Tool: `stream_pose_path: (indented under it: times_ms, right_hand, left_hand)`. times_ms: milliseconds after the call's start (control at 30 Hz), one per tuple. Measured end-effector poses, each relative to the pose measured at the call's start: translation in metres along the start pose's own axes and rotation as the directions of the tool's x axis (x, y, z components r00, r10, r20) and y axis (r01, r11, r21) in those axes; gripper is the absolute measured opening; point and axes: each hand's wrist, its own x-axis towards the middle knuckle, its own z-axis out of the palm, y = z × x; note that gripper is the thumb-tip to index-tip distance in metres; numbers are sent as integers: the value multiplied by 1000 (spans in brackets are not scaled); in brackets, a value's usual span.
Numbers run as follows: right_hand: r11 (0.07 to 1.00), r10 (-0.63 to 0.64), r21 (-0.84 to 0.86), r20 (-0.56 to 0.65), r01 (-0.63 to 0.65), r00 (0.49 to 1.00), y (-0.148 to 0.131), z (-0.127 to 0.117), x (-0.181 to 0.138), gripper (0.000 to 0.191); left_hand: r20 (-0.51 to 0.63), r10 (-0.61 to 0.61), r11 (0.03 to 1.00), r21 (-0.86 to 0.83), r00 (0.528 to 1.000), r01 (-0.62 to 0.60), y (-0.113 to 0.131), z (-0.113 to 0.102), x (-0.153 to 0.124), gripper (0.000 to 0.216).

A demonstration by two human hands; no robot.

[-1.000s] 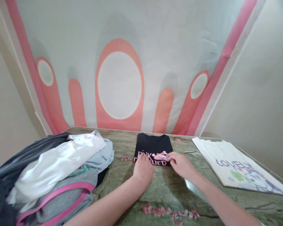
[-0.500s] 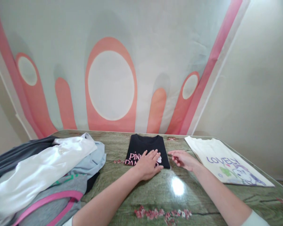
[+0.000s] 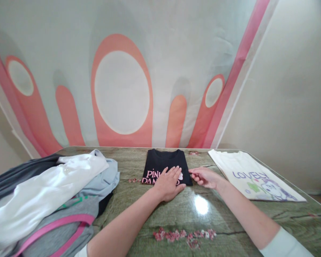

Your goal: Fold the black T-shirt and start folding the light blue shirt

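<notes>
A black T-shirt (image 3: 164,160) with pink lettering lies folded at the table's far middle. My left hand (image 3: 169,184) rests flat on its lower front, fingers spread, covering part of the print. At the shirt's right edge, my right hand (image 3: 205,177) has its thumb and fingertips pinched together on the black cloth. To the right lies a folded white T-shirt (image 3: 235,166) with "LOVELY" and a purple drawing on it; my right forearm passes in front of its near left side.
On the left is a heap of clothes: a shiny white garment (image 3: 50,185), a light blue one (image 3: 111,178), a grey one with pink trim (image 3: 56,232) and dark cloth behind. The table (image 3: 139,221) has a wood-and-blossom print. A wall with coral shapes stands behind.
My right hand has moved slightly left to the black T-shirt's edge, and its fingers have closed into a pinch. My left hand stays on the shirt. The view has shifted a little.
</notes>
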Motion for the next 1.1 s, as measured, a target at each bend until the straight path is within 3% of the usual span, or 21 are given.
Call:
stream_pose_path:
  times_ms: [200, 300, 567, 900, 1100]
  right_hand:
    - [966, 201, -205, 201, -159, 959, 0, -2, -7, 39]
    - [943, 265, -270, 260, -194, 928, -1, -1, -11, 47]
    - [953, 185, -291, 323, -88, 928, 3, 0, -17, 22]
    - [920, 142, -391, 257, -31, 956, 6, -9, -11, 26]
    - [948, 115, -317, 226, -39, 967, 3, -7, -15, 24]
  left_hand:
    - [-9, -10, 1000, 0, 1000, 10, 0, 1, 0, 62]
    - [-16, -14, 1000, -6, 1000, 14, 0, 1, 0, 61]
    - [-6, -20, 1000, 21, 1000, 20, 2, -1, 0, 59]
    - [-16, -31, 999, 12, 999, 31, 2, 0, 0, 58]
    - [-10, -38, 999, 22, 999, 38, 2, 1, 0, 58]
